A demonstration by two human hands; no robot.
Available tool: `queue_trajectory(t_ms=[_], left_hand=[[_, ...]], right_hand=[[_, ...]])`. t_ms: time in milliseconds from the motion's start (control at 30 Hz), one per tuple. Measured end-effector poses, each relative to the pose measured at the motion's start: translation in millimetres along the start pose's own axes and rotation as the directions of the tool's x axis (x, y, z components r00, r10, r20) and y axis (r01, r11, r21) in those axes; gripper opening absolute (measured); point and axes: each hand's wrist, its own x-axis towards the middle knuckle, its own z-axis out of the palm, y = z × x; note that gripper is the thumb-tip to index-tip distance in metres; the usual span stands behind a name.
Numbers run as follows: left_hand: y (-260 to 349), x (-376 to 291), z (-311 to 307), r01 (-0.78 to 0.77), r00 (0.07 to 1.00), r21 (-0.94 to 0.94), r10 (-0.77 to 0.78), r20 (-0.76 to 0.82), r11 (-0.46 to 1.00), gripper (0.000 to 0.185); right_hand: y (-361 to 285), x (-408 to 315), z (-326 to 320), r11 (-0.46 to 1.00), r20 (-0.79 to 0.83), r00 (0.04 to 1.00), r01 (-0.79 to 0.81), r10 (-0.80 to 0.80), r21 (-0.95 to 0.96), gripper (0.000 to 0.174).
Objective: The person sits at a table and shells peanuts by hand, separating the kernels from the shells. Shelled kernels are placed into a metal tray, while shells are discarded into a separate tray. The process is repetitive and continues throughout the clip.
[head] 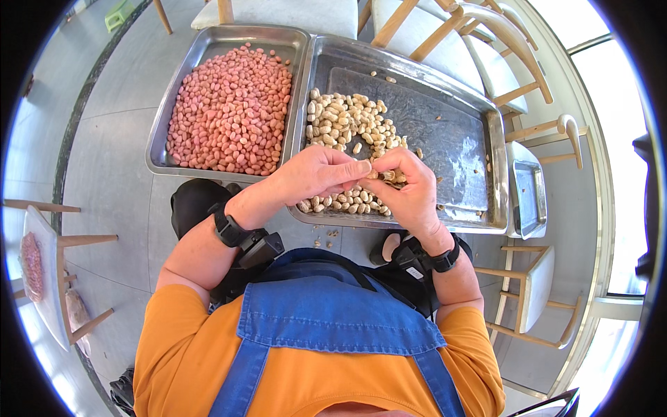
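Note:
My left hand (325,174) and my right hand (409,187) meet over the near left part of a large metal tray (497,156). Their fingertips pinch a peanut (373,174) between them. Broken peanut shells (393,177) sit in the curled fingers of my right hand. Unshelled peanuts (333,120) are heaped in the tray behind my hands, and more lie just in front of them. On the left, touching this tray, a second metal tray (161,130) holds a big pile of shelled pink peanuts (229,109).
Wooden chairs with pale seats (417,31) stand beyond the trays and at the right. A small metal tray (530,198) rests on a seat at the right. At the left, a bag of peanuts (31,266) lies on another chair. Shell bits (325,237) are on the floor.

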Motion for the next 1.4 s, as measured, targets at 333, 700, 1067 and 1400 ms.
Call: queue_trajectory(t_ms=[333,700,1067,1400], left_hand=[[7.8,-1.9,3.8,0.034,0.997,0.128,-0.024,-0.08,0.991,0.041],[2.1,-1.9,-3.1,0.035,0.983,-0.198,0.002,0.185,0.98,0.033],[-9.3,12.2,-6.1,0.075,0.996,-0.436,-0.043,0.081,0.897,0.027],[-12.2,11.8,-4.9,0.098,0.993,-0.508,-0.054,0.101,0.856,0.02]], right_hand=[[1.4,1.5,7.5,0.998,-0.02,1.0,-0.011,0.012,0.054,0.02],[10.8,-0.8,1.8,0.914,0.087,0.993,-0.104,0.076,0.392,0.014],[10.5,1.2,-3.4,0.766,0.11,0.931,-0.35,0.348,0.539,0.01],[-6.1,7.5,-4.2,0.993,0.04,0.997,-0.066,0.063,0.101,0.018]])
